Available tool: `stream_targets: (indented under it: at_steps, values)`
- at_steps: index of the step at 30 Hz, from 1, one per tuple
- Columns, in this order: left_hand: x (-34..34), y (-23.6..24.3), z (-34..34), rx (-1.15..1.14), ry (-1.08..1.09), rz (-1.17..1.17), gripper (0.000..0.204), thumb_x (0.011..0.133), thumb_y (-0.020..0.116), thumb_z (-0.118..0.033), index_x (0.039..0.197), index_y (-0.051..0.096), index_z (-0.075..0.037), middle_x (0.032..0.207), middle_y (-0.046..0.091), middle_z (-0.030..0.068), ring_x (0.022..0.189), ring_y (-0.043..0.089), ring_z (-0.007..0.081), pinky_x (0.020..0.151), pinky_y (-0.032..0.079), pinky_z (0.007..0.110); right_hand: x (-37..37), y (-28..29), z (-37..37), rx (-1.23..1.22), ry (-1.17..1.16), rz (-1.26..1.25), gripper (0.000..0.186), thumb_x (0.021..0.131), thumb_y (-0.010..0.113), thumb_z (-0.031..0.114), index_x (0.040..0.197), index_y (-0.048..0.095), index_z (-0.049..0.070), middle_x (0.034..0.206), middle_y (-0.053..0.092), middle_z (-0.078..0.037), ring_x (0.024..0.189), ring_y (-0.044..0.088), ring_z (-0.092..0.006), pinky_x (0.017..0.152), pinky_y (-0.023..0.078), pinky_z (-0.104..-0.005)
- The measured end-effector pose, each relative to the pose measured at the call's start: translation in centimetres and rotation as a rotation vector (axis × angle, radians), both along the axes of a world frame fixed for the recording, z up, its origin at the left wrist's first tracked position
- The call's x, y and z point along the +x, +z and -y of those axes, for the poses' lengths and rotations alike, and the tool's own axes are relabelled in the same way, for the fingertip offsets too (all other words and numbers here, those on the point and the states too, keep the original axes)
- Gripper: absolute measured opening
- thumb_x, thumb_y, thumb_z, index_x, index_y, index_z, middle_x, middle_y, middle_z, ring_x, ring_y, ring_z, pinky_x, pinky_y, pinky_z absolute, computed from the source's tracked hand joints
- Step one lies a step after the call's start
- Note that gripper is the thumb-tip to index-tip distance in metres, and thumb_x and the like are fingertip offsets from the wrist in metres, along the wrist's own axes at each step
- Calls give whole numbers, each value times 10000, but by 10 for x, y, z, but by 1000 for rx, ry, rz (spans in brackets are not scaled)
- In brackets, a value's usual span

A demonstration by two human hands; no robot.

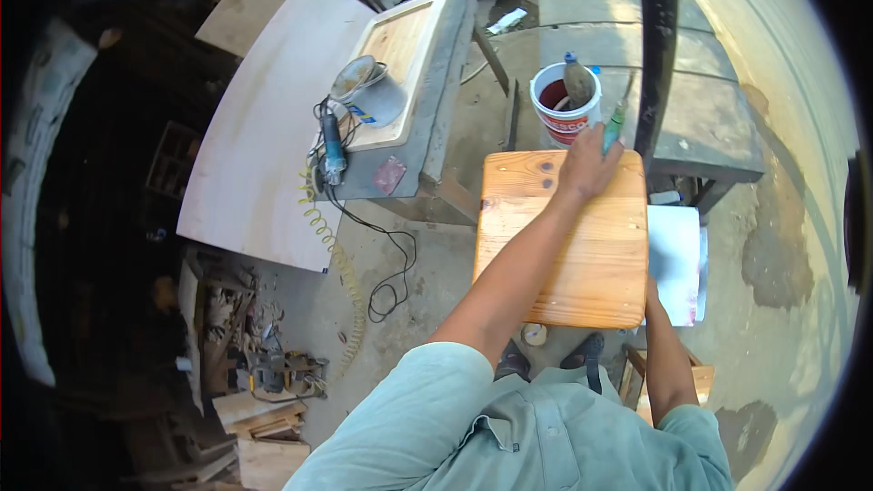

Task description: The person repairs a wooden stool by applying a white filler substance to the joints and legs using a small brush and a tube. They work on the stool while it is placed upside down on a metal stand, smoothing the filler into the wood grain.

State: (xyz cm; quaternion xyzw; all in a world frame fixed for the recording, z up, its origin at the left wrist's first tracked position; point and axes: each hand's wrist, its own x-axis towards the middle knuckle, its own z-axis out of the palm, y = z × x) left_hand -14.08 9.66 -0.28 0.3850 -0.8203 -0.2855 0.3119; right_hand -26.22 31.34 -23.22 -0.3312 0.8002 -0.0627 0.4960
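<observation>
My left hand reaches over a varnished pine board with rounded corners, its fingers closed around a green-handled tool at the board's far edge. My right hand is at the board's lower right edge, its fingers hidden behind the wood. Just beyond the board stands a white bucket with dark red contents and a bottle in it. A white panel lies to the right, partly under the board.
A worktable at left carries a wooden frame, grey bucket and angle grinder, with cable and yellow coiled hose trailing down. A steel post rises before a bench. Wood scraps lie lower left; my feet are below.
</observation>
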Motion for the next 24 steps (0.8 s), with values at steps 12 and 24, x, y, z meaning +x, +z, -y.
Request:
stream_targets:
  at_steps: [12,24]
  values:
    - [7,-5,2,71,-54,-53,303,1016,565,-293,995,653,-5,899,668,32,820,552,119,796,435,285,55,-56,22,-372,-82,-31,456,752,744,248,1150,698,29,1221,604,-235,1153,607,-392,988,507,-443]
    - [12,-9,7,153,-84,-123,247,1024,567,-241,1089,616,-8,977,654,19,860,539,98,805,426,252,-18,-97,71,-462,-599,177,418,701,803,357,1072,769,169,1088,711,-187,1022,687,-333,914,536,-403]
